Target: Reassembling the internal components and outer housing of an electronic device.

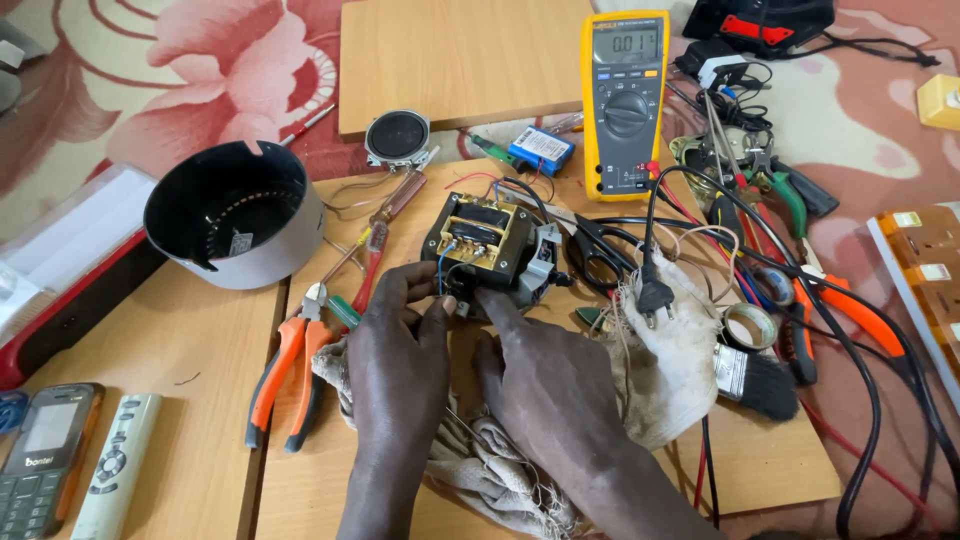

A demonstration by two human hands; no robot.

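Observation:
A small transformer point(480, 238) with a black frame and yellow winding sits on a wooden board point(330, 470), thin blue and red wires trailing from it. My left hand point(398, 345) pinches a blue wire at the transformer's near edge. My right hand point(545, 385) lies beside it, index finger stretched out and touching the transformer's near side. Both hands rest over a frayed white rag point(680, 370).
A yellow multimeter point(625, 105) stands behind, its leads and a black plug point(653, 297) on the rag. Orange-handled pliers point(290, 370), black scissors point(595, 262), a grey round housing point(235, 215), a small speaker point(397, 137), tape roll point(750, 327), brush point(760, 382), phone point(45, 460) and remote point(115, 465) surround.

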